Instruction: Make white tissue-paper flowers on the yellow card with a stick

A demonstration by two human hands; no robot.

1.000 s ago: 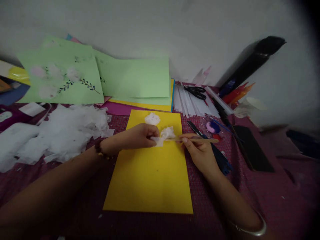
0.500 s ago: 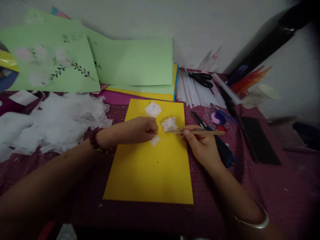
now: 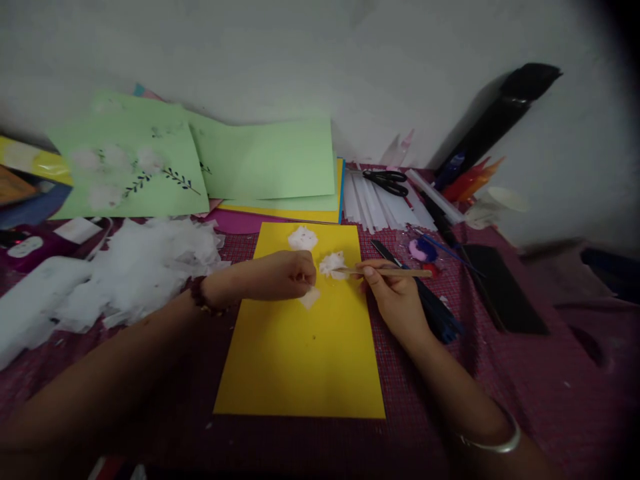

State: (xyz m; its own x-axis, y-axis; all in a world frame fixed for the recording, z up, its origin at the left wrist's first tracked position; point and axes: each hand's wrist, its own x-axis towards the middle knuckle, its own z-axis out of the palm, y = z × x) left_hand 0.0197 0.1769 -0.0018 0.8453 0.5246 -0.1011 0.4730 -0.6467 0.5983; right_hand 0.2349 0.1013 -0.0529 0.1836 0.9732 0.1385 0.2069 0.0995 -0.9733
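Note:
A sheet of yellow paper [image 3: 300, 367] lies on the table in front of me. Near its top sits a round white tissue flower [image 3: 303, 237], with a second, fluffier white tissue tuft [image 3: 330, 263] to its lower right. My right hand [image 3: 397, 300] pinches a thin wooden stick [image 3: 405, 272], whose tip touches that tuft. Left of the tuft, my left hand [image 3: 280, 275] is closed above the yellow paper; what its fingers pinch, if anything, is hidden. Just under those fingertips lies a small pale tissue square [image 3: 310, 298].
A heap of white tissue pieces [image 3: 155, 267] lies at left. Green sheets [image 3: 280, 157], one decorated with flowers and leafy twigs, lean on the wall. Black scissors [image 3: 387, 180] rest on white strips [image 3: 367, 203]. A dark tool [image 3: 437, 310] lies beside my right hand.
The view has tilted upward, so everything sits lower in the picture. The stick's tip has gone from the tuft's lower edge to nearer its middle. My left hand stays closed in about the same place.

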